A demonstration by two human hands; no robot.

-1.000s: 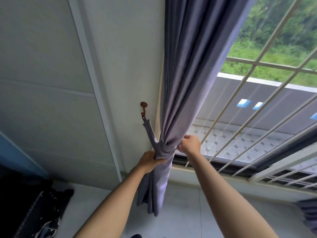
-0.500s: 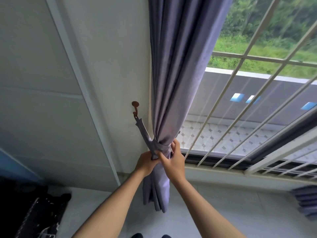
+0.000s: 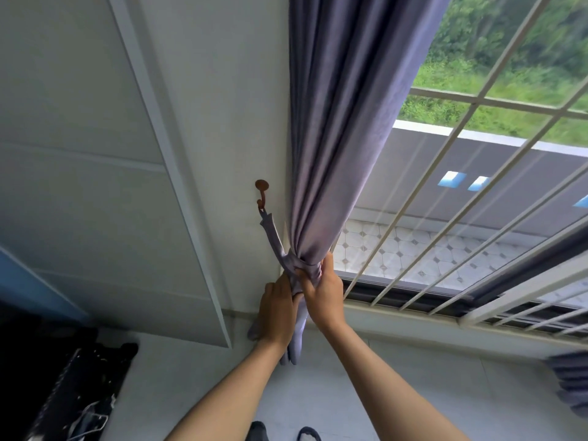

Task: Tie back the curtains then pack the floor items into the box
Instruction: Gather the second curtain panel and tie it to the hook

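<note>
A purple-grey curtain [image 3: 343,128] hangs gathered beside the window. A matching fabric tieback [image 3: 273,240] runs from a brown wall hook [image 3: 262,190] down to a band around the curtain's waist. My right hand [image 3: 323,291] grips the curtain at that band, thumb and fingers curled round the bunched cloth. Just to its left and slightly lower, my left hand [image 3: 276,310] holds the lower bunch of curtain fabric, which hangs out below it. No box is in view.
A white window grille [image 3: 445,198] fills the right side above a sill. The second curtain's bottom edge [image 3: 569,380] shows at the far right. A dark bag-like item [image 3: 79,386] lies on the pale tiled floor at lower left. Shoe tips [image 3: 283,432] appear at the bottom edge.
My right hand has come from the curtain's right side round to its front and now grips the band. My left hand has slid down a little. The view has shifted.
</note>
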